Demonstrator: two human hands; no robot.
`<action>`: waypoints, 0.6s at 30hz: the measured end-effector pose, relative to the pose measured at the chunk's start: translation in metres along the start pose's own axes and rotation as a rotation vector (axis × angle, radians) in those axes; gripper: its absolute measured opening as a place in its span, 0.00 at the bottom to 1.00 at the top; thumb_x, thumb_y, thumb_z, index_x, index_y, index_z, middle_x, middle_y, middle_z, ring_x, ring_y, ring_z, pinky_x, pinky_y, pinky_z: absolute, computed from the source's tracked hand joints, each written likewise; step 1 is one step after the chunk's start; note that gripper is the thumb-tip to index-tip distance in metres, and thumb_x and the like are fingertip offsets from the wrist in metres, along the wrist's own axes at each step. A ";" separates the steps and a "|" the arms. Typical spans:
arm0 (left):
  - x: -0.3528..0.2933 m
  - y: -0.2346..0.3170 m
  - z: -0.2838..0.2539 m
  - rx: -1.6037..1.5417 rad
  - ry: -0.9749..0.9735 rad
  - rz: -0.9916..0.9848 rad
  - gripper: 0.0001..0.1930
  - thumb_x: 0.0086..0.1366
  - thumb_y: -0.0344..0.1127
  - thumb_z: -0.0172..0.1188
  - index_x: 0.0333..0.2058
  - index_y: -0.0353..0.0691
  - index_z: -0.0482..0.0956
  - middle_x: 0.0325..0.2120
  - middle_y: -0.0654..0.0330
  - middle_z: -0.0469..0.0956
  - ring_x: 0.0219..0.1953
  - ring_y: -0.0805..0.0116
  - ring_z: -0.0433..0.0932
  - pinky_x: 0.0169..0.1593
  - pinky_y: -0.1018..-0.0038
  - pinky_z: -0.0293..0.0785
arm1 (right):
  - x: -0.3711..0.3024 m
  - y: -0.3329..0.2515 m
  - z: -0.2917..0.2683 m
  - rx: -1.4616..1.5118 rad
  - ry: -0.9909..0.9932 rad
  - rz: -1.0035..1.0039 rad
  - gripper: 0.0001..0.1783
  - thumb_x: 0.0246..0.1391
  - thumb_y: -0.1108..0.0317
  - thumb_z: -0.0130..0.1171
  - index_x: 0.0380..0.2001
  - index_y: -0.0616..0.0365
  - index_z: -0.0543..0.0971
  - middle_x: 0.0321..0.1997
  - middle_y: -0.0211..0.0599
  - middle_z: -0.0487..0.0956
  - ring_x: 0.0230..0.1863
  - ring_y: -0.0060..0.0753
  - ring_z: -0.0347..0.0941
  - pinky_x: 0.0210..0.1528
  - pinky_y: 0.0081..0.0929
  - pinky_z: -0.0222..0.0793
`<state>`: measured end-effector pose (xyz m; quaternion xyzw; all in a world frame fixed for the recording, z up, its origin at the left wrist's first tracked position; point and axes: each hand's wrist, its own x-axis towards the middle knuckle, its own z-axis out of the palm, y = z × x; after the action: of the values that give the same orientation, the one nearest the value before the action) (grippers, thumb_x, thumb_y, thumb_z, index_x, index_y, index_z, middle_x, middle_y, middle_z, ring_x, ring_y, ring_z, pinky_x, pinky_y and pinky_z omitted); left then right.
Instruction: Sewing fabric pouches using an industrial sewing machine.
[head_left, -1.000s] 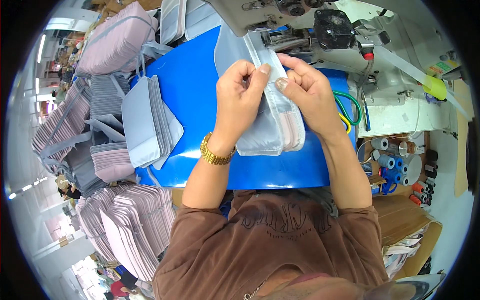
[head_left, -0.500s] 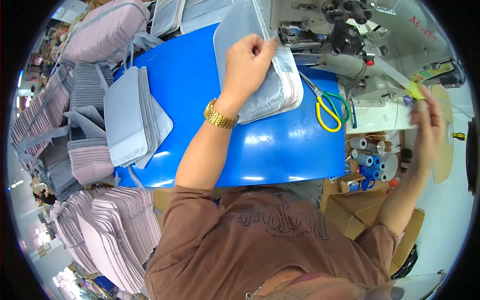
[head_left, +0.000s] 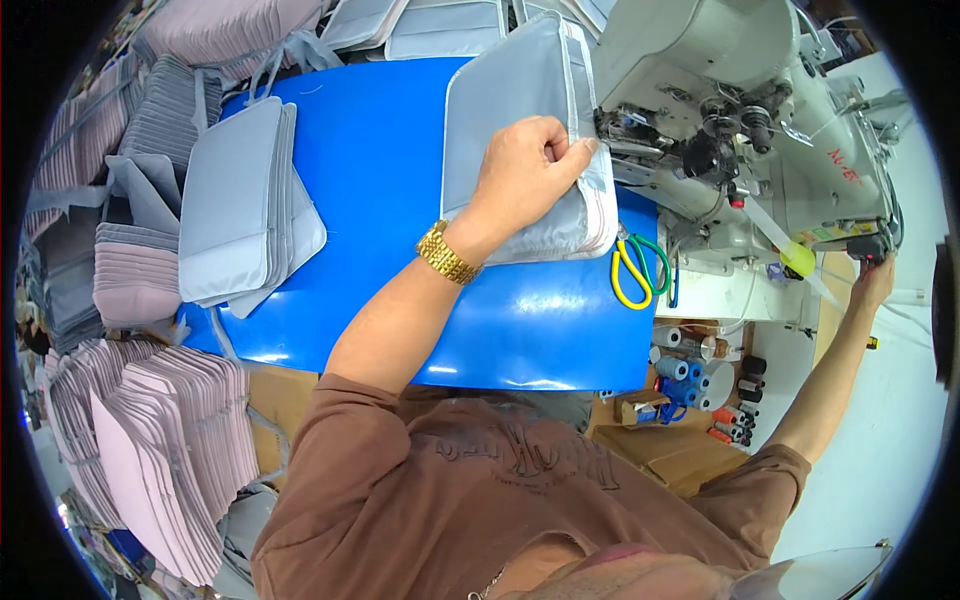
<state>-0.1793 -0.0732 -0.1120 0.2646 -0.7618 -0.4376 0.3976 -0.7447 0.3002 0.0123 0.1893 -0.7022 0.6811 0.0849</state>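
My left hand (head_left: 535, 170), a gold watch on its wrist, is closed on the trimmed right edge of a grey fabric panel (head_left: 500, 110) with rounded corners. That edge lies against the dark presser parts (head_left: 635, 130) of a sewing machine (head_left: 700, 45). At the machine's right end, my right hand (head_left: 874, 280) reaches up to a black knob-like part (head_left: 866, 248). Its fingers are closed around that part and partly hidden. A yellow-green piece (head_left: 797, 260) on a pale strip hangs just left of my right hand.
Green-and-yellow-handled scissors (head_left: 640, 272) lie on the blue table (head_left: 380, 320), right of the panel. A stack of grey panels (head_left: 230, 205) sits at the left. Bundled pink and grey pieces (head_left: 180, 430) crowd the left side. Thread spools (head_left: 685, 372) stand below the machine.
My right hand has moved from the yellow-green piece to the black part at the machine's end. The left hand stays on the panel; the whole view has shifted.
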 end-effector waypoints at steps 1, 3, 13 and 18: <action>0.001 0.003 -0.004 0.012 -0.032 -0.044 0.23 0.62 0.44 0.66 0.17 0.33 0.70 0.12 0.62 0.64 0.19 0.77 0.61 0.22 0.72 0.59 | 0.000 0.002 0.004 -0.047 0.018 -0.058 0.28 0.65 0.51 0.55 0.58 0.63 0.74 0.49 0.41 0.79 0.45 0.31 0.77 0.46 0.30 0.75; 0.006 0.010 -0.007 0.017 -0.081 -0.066 0.23 0.62 0.43 0.66 0.17 0.34 0.69 0.12 0.63 0.64 0.19 0.77 0.60 0.22 0.73 0.58 | 0.041 -0.030 -0.032 -0.257 -0.079 -0.104 0.28 0.66 0.51 0.54 0.57 0.63 0.74 0.48 0.40 0.79 0.45 0.29 0.77 0.46 0.28 0.75; -0.008 0.004 -0.023 -0.019 -0.167 -0.145 0.18 0.57 0.40 0.64 0.16 0.33 0.72 0.12 0.52 0.70 0.15 0.63 0.67 0.23 0.65 0.63 | 0.051 -0.062 -0.010 -0.304 -0.305 -0.028 0.29 0.69 0.51 0.50 0.61 0.64 0.72 0.46 0.35 0.80 0.44 0.23 0.77 0.46 0.23 0.72; -0.009 -0.033 -0.024 0.168 -0.125 -0.117 0.17 0.55 0.39 0.61 0.16 0.34 0.72 0.14 0.48 0.71 0.18 0.51 0.73 0.25 0.59 0.67 | 0.095 -0.085 -0.001 -0.584 -0.406 -0.003 0.26 0.71 0.54 0.46 0.64 0.58 0.71 0.42 0.32 0.80 0.37 0.20 0.77 0.41 0.21 0.72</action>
<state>-0.1525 -0.0935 -0.1370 0.3132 -0.8025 -0.4103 0.2993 -0.7995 0.2867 0.1271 0.2898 -0.8695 0.3999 -0.0050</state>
